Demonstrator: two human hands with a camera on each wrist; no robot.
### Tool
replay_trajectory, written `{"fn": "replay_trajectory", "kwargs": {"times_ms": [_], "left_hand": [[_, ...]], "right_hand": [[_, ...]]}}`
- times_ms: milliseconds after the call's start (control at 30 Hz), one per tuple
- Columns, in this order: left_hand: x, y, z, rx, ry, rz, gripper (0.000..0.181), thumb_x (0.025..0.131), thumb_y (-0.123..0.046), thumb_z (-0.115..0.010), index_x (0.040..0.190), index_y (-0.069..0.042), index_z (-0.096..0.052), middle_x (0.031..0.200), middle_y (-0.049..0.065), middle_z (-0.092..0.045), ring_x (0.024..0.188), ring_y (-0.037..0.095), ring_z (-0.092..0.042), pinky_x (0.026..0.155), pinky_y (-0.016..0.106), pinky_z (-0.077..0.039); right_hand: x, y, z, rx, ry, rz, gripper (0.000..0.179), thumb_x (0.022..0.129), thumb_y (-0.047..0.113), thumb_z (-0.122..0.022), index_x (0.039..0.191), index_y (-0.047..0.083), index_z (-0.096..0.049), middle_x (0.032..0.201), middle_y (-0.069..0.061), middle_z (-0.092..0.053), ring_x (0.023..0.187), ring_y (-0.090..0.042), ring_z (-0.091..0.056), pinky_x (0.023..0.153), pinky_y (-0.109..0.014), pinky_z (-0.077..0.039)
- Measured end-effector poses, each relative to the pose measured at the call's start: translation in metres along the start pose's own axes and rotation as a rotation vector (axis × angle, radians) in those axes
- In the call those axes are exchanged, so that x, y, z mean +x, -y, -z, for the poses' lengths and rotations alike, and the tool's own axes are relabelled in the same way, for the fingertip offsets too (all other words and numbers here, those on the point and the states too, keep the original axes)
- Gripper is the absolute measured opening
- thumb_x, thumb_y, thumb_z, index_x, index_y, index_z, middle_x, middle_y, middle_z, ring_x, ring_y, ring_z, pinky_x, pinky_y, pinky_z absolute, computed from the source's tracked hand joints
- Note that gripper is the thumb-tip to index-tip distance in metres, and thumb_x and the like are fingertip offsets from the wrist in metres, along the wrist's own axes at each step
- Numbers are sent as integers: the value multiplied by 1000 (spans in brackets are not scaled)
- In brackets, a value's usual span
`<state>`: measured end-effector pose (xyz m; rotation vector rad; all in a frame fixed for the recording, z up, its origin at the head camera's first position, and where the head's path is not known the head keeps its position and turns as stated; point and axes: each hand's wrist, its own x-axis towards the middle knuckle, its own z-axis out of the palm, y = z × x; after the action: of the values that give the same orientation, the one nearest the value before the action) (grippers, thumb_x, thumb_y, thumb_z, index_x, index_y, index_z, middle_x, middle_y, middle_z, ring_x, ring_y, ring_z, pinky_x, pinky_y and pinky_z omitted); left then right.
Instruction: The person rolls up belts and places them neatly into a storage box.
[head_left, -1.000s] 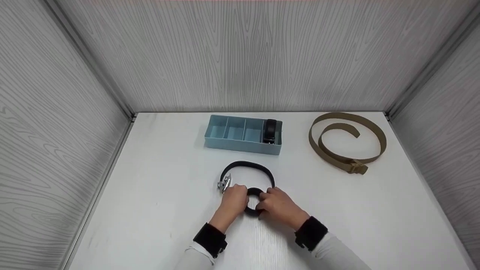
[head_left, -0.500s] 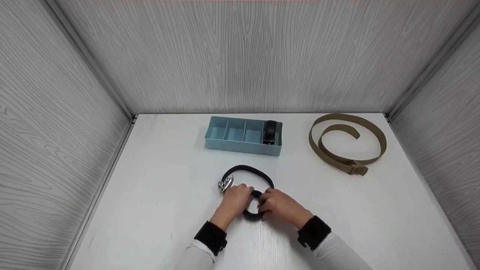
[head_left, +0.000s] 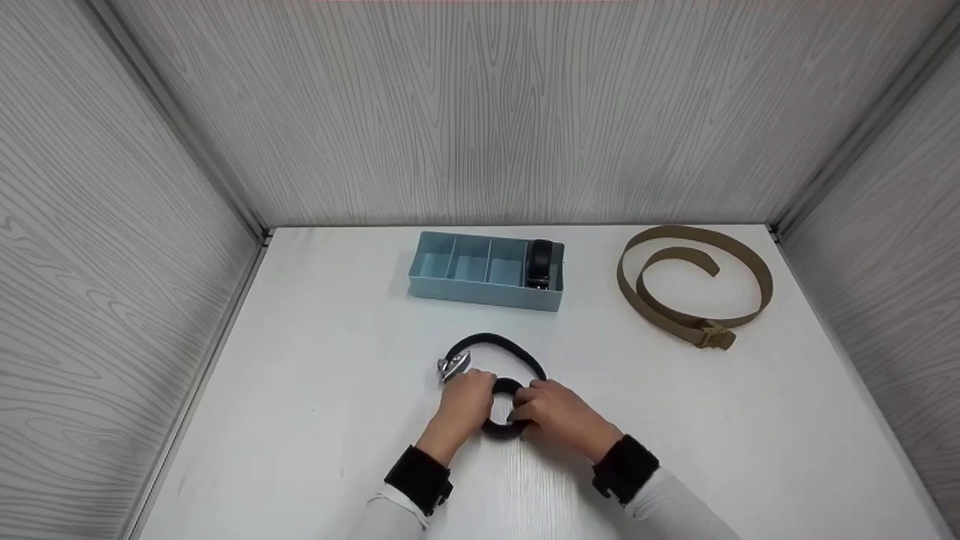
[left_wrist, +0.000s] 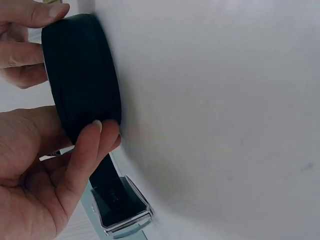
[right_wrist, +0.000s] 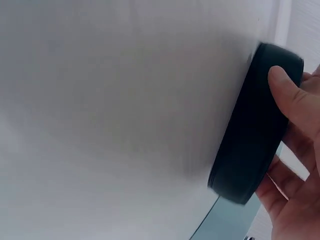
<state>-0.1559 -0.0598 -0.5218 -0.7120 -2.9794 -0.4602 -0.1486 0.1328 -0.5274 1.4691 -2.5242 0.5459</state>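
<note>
A black belt [head_left: 498,429] stands on edge on the white table, its near part wound into a small ring. From the ring a loose length arcs away and round to a silver buckle [head_left: 454,365] on the left. My left hand [head_left: 463,405] grips the ring's left side, fingers and thumb round the strap, as the left wrist view shows with the buckle [left_wrist: 122,207] below. On the right side my right hand [head_left: 562,416] holds the coil; in the right wrist view its thumb lies on the outer face of the belt [right_wrist: 255,125].
Behind the hands sits a blue divided tray [head_left: 484,291], with a rolled black belt [head_left: 540,262] in its rightmost compartment. A tan webbing belt [head_left: 763,277] lies loosely coiled at the back right. Grey wood-grain walls enclose the table [head_left: 315,375] at the back and sides.
The loose arc of the black belt has drawn in smaller and nearer to the hands, and the buckle has turned slightly. Both hands stay on the coil with small shifts.
</note>
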Motion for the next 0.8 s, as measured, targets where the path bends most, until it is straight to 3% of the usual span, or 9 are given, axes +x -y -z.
{"fn": "replay_trajectory", "kwargs": {"times_ms": [67, 100, 167, 333, 400, 533, 633, 800], "left_hand": [[9, 7, -26, 84, -2, 34, 9, 81, -3, -66, 80, -11, -70, 73, 7, -65, 67, 24, -64, 56, 35, -49], [12, 8, -37, 115, -20, 56, 9, 81, -5, -68, 79, -14, -70, 71, 5, -63, 66, 24, -63, 56, 38, -49], [14, 12, -42, 141, -30, 28, 8, 82, -8, -68, 81, -15, -71, 71, 4, -62, 66, 24, -62, 56, 39, -49], [11, 16, -44, 116, -36, -22, 3, 84, -11, -68, 87, -12, -70, 73, 7, -63, 67, 26, -63, 56, 40, -49], [10, 16, -43, 97, -45, 15, 5, 83, -12, -71, 87, -9, -69, 74, 9, -65, 67, 28, -65, 56, 41, -50], [6, 12, -37, 37, -39, 157, 15, 80, -15, -76, 80, -6, -65, 75, 13, -67, 66, 32, -66, 56, 44, -51], [4, 8, -35, -19, -11, 231, 12, 81, -9, -72, 75, -4, -63, 75, 15, -67, 65, 32, -65, 56, 45, -51], [4, 6, -35, -15, 4, 213, 11, 82, 1, -64, 73, -4, -64, 73, 14, -66, 65, 31, -66, 54, 43, -50]], "right_hand": [[-8, -18, -16, -3, 72, -3, 26, 67, 14, -85, 92, 16, -78, 93, 1, -67, 85, -19, -59, 75, -36, -47], [-11, -28, -24, -8, 71, 39, 27, 68, 17, -84, 95, 17, -78, 95, 2, -67, 87, -17, -60, 77, -34, -47], [-11, -34, -29, 16, 70, 57, 28, 67, 17, -85, 94, 18, -78, 94, 3, -68, 88, -15, -61, 77, -33, -47], [-5, -29, -30, 27, 72, 41, 19, 67, 17, -85, 85, 21, -80, 83, 4, -67, 77, -14, -60, 71, -29, -47], [-3, -27, -31, 4, 72, 23, 16, 66, 19, -85, 82, 22, -80, 79, 4, -66, 74, -14, -59, 70, -29, -46], [-3, -22, -33, -45, 50, -6, 14, 66, 22, -85, 79, 23, -78, 77, 4, -65, 71, -15, -57, 67, -30, -45], [-4, -21, -34, -80, 26, -9, 15, 68, 25, -84, 81, 23, -78, 77, 3, -65, 69, -17, -56, 66, -31, -44], [-7, -21, -33, -87, 46, 2, 22, 69, 24, -84, 90, 23, -78, 85, 5, -66, 75, -17, -58, 73, -34, -45]]}}
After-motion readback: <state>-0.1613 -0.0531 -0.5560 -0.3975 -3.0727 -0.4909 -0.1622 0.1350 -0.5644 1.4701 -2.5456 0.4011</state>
